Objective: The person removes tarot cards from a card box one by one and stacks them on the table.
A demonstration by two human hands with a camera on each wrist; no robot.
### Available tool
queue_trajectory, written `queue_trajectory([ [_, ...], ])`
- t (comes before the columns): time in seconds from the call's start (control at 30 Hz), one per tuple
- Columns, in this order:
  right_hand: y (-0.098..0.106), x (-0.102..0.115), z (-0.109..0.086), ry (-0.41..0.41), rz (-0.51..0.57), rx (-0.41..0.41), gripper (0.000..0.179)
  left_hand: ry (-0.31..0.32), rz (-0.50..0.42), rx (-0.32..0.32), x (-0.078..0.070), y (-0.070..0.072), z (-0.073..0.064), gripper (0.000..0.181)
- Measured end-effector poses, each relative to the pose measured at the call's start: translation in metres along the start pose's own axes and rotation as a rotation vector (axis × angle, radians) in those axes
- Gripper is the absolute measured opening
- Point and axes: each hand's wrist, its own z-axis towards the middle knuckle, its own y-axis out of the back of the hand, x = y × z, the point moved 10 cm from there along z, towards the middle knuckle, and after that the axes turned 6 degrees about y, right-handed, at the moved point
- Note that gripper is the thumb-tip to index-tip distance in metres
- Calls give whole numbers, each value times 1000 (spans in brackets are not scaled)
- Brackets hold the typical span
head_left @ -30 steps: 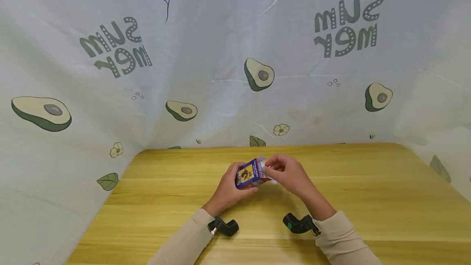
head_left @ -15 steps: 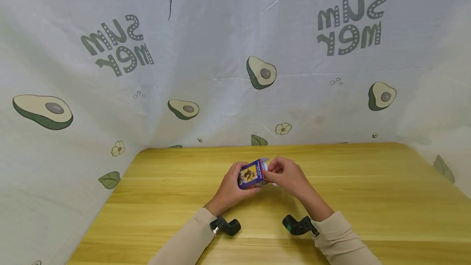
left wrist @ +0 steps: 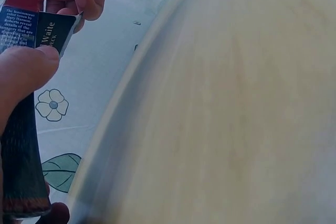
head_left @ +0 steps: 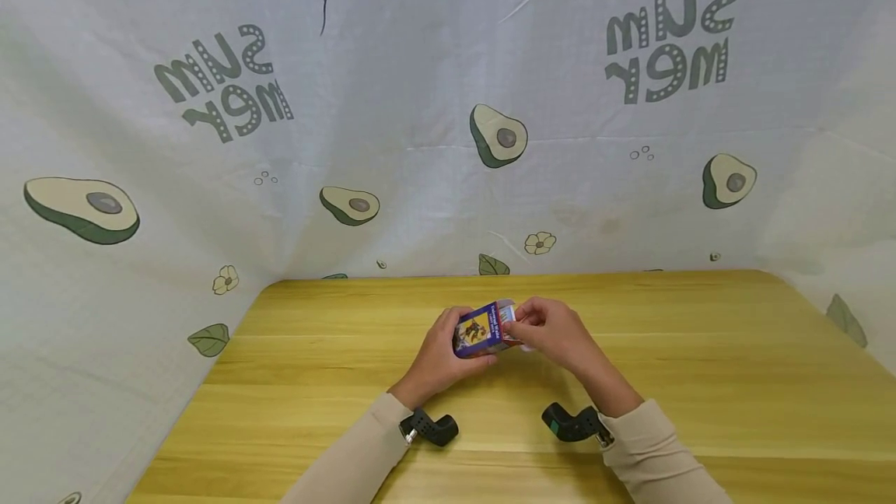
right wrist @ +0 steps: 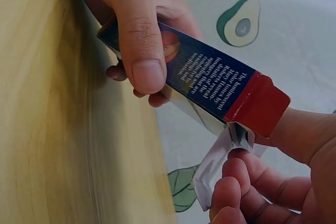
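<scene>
A tarot card box (head_left: 477, 331) in dark blue with a yellow picture is held tilted above the wooden table. My left hand (head_left: 435, 360) grips its closed end, thumb along one narrow side. Its open end faces right, where my right hand (head_left: 560, 333) pinches at the cards (head_left: 507, 315) showing in the mouth. From the right wrist view, a red flap (right wrist: 266, 106) stands out from the box, and a whitish flap (right wrist: 215, 166) hangs beside the curled right fingers (right wrist: 236, 174). The right thumb is hidden behind the box there.
Below the hands lies the yellow wooden table (head_left: 336, 379). A pale cloth (head_left: 413, 115) printed with avocados and leaves hangs behind it and along the sides. Each wrist wears a black camera mount, one on the left (head_left: 435, 430) and one on the right (head_left: 570, 422).
The right fingers move in against the box's mouth, then draw slightly back right, showing more of the cards. The left hand keeps its grip on the box; the view shifts slightly.
</scene>
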Motion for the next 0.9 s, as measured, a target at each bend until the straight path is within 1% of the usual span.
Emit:
queue_trajectory([
  [0.23,5,-3,1,-28,10,15,25,-2,15,-8,1,0,1,71],
  [0.47,12,-7,1,-70,15,25,30,3,35,-17,1,0,1,71],
  [0.9,23,-11,0,-97,139,39,36,10,45,-23,3,0,3,71],
])
